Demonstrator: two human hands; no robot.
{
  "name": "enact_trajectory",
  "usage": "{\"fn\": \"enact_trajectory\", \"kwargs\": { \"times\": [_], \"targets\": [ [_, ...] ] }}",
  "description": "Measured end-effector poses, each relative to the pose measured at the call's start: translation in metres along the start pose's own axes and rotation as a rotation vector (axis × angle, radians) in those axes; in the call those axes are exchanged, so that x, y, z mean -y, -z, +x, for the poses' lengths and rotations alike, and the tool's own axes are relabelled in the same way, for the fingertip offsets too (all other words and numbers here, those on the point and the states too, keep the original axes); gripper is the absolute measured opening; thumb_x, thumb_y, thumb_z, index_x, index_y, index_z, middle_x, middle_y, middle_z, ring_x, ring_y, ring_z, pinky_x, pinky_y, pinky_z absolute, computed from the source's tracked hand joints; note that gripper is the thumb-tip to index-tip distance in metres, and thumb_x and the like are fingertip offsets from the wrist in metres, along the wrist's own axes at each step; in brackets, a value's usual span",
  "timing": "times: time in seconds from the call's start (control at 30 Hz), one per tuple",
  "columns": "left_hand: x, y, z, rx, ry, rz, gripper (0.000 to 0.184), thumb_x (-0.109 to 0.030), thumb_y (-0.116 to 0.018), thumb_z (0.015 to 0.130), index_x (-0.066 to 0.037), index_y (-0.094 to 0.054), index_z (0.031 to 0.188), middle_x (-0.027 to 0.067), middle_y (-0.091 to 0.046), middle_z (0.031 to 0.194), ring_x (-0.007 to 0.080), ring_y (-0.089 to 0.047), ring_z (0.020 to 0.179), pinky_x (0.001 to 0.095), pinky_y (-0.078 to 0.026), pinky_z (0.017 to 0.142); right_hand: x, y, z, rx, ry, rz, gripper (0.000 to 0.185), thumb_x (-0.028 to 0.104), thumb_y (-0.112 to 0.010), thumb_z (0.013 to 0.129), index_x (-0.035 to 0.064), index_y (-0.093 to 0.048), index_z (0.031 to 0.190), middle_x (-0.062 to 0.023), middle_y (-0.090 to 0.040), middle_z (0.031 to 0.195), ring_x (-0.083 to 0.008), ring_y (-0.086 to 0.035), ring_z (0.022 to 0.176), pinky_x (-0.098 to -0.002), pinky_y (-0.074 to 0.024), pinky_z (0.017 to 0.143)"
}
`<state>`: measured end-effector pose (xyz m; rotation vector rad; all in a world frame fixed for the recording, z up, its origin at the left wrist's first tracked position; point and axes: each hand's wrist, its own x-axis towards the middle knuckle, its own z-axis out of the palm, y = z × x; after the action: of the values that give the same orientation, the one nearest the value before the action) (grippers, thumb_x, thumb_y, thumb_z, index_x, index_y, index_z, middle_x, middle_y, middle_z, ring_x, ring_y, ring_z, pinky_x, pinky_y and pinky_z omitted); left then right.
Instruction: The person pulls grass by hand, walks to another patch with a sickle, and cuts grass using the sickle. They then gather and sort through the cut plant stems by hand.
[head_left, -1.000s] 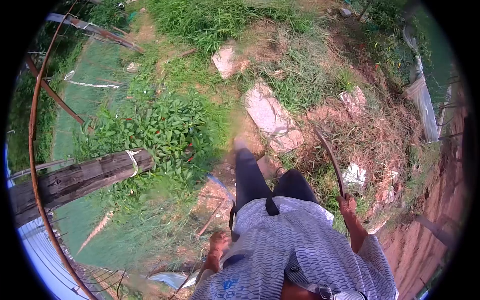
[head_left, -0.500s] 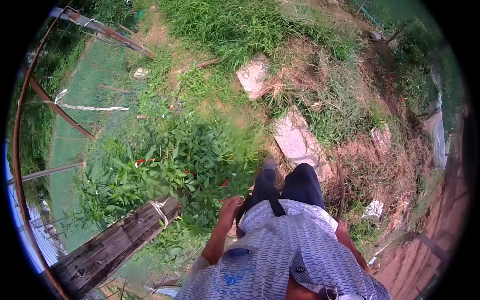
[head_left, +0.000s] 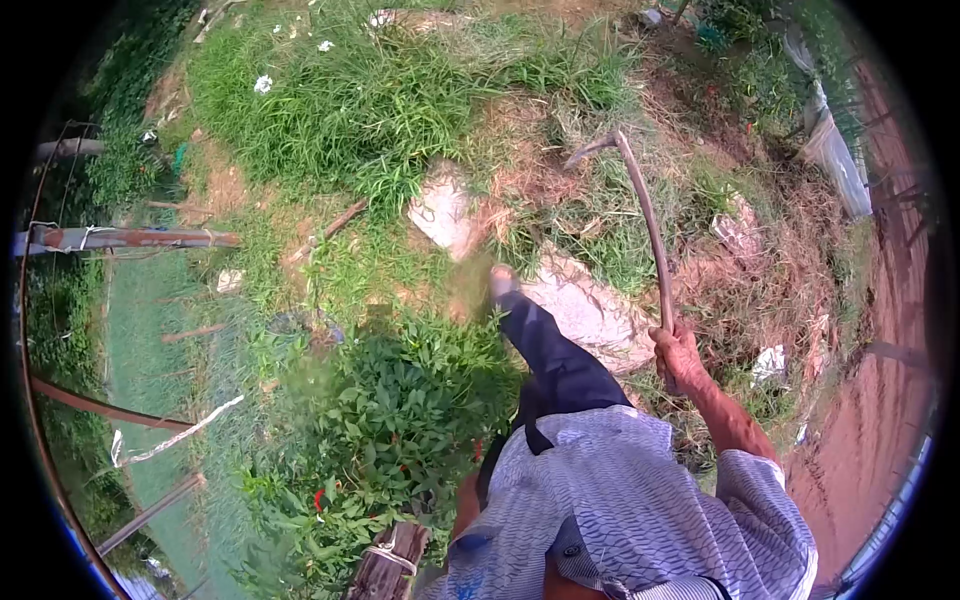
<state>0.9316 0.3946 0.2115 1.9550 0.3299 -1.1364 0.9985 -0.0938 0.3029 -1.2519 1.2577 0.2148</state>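
My right hand [head_left: 678,355] is closed round the lower end of a sickle [head_left: 651,220]. Its long, slightly curved wooden handle points forward, and its short blade [head_left: 592,150] bends off to the left at the far end, over cut grass. A strip of my left arm [head_left: 467,505] shows beside my shirt, close to leafy pepper plants [head_left: 395,410] with red fruit; the fingers of that hand do not show. One foot [head_left: 502,285] is stretched forward at the edge of a flat stone slab [head_left: 580,310].
Another flat stone [head_left: 442,215] lies ahead, with tall grass [head_left: 400,110] beyond it. A wooden post [head_left: 392,560] tied with white cord stands at lower left. Rusty poles [head_left: 130,238] and green netting [head_left: 150,340] are on the left. Plastic sheeting [head_left: 838,160] hangs at right.
My right hand has swung forward and out from my side, bringing the sickle into full view. I have stepped forward, and the plants and post have shifted back. My left hand has dropped from clear view.
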Motion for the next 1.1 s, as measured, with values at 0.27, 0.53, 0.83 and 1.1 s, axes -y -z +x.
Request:
{"fn": "enact_trajectory", "kwargs": {
  "times": [0.27, 0.53, 0.83, 1.1],
  "targets": [
    [-0.103, 0.113, 0.081, 0.151, -0.057, 1.209, 0.021, -0.028, -0.056, 0.089, -0.009, -0.063, 0.093, 0.0064, -0.066, 0.093, 0.0115, -0.060, 0.077, 0.0279, -0.046, 0.061, 0.084, -0.070, 0.171, -0.202, 0.284, -0.529, 0.039, 0.030, -0.054, 0.084, -0.0071, -0.052, 0.097, -0.0193, -0.060, 0.065, -0.0321, -0.063, 0.060, -0.0423, -0.0492, 0.053],
    [-0.192, 0.212, 0.120, -0.332, 0.293, -0.452, 0.014, -0.022, -0.057, 0.090, -0.009, -0.059, 0.095, 0.0017, -0.064, 0.082, 0.0099, -0.057, 0.063, 0.0247, -0.044, 0.053, -0.018, 0.116, 0.176, -0.523, 0.089, -1.044, 0.029, 0.032, -0.045, 0.092, 0.0037, -0.040, 0.094, -0.0247, -0.061, 0.071, -0.0454, -0.061, 0.071, -0.0565, -0.0462, 0.063],
    [-0.300, 0.243, 0.198, -0.104, -0.135, 0.186, 0.017, -0.011, -0.058, 0.083, -0.006, -0.059, 0.099, -0.0030, -0.055, 0.080, 0.0065, -0.049, 0.066, 0.0221, -0.040, 0.058, -0.022, -0.033, 0.125, -0.550, -0.245, 0.081, 0.035, 0.036, -0.059, 0.086, 0.0024, -0.048, 0.087, -0.0004, -0.044, 0.055, -0.0141, -0.044, 0.038, -0.0309, -0.0364, 0.034],
    [-0.525, 0.205, 0.334, 0.062, -0.203, 0.214, 0.020, -0.018, -0.057, 0.092, -0.003, -0.057, 0.105, 0.0018, -0.059, 0.091, 0.0094, -0.054, 0.081, 0.0241, -0.045, 0.073, 0.088, -0.087, 0.204, -0.593, -0.114, 0.695, 0.027, 0.035, -0.055, 0.090, 0.0117, -0.043, 0.087, 0.0049, -0.037, 0.051, -0.0083, -0.036, 0.035, -0.0259, -0.0304, 0.031]
  ]
}}
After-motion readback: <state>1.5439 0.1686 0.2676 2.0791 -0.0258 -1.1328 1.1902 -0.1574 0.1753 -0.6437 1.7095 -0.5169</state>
